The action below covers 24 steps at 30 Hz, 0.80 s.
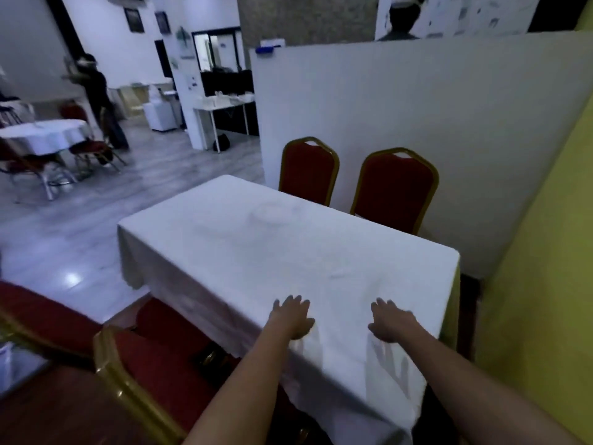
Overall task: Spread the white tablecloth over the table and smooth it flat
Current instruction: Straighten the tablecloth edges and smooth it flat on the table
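The white tablecloth (272, 252) covers the whole rectangular table and hangs down over its near and left sides. A few faint creases and a round mark show near its middle. My left hand (293, 317) lies palm down, fingers spread, on the cloth at the near edge. My right hand (393, 321) rests flat the same way a little to its right. Neither hand holds anything.
Two red chairs with gold frames (308, 171) (396, 187) stand at the far side against a white partition (417, 107). Another red chair (144, 364) sits at my near left. A yellow wall (539, 284) is on the right. A person (96, 97) stands far left by a round table (45, 134).
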### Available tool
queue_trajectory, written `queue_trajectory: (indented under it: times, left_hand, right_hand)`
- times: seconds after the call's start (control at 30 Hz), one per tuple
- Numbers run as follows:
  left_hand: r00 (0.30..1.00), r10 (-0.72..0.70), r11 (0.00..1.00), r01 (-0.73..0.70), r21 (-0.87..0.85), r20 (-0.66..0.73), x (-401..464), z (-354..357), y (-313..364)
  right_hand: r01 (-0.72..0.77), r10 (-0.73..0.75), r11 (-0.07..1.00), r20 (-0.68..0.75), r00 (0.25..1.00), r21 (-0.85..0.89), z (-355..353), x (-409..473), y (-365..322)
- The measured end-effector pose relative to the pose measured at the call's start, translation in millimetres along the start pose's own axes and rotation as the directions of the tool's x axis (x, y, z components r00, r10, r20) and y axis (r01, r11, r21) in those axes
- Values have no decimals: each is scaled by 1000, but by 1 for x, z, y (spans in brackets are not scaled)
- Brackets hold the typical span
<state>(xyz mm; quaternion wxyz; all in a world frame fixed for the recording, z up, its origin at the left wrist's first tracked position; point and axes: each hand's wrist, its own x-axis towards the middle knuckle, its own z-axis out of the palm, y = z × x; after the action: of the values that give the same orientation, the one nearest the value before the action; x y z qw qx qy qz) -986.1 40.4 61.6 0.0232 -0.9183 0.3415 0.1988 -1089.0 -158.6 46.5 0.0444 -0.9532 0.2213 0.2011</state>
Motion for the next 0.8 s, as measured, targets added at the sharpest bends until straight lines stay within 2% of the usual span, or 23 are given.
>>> queue_trajectory:
  times: [0.17, 0.43, 0.57, 0.7, 0.8]
  left_hand:
    - [987, -160, 987, 160, -18, -24, -54, -26, -54]
    - [913, -385, 921, 369, -127, -138, -156, -52, -157]
    - [879, -446, 893, 427, -140, -169, -216, -41, -213]
    - [815, -551, 833, 529, -160, -177, -285, -35, -289]
    - [780, -601, 800, 583, -145, -175, -335, -27, -343]
  right_hand:
    - [173, -177, 981, -38, 983, -90, -39, -10, -75]
    - [448, -470, 874, -91, 878, -187, -83, -30, -222]
    - [523, -541, 832, -63, 839, -186, -84, -49, -299]
    - [626, -637, 766, -39, 770, -146, -82, -74, -401]
    - [678, -687, 726, -72, 723, -112, -74, -98, -479]
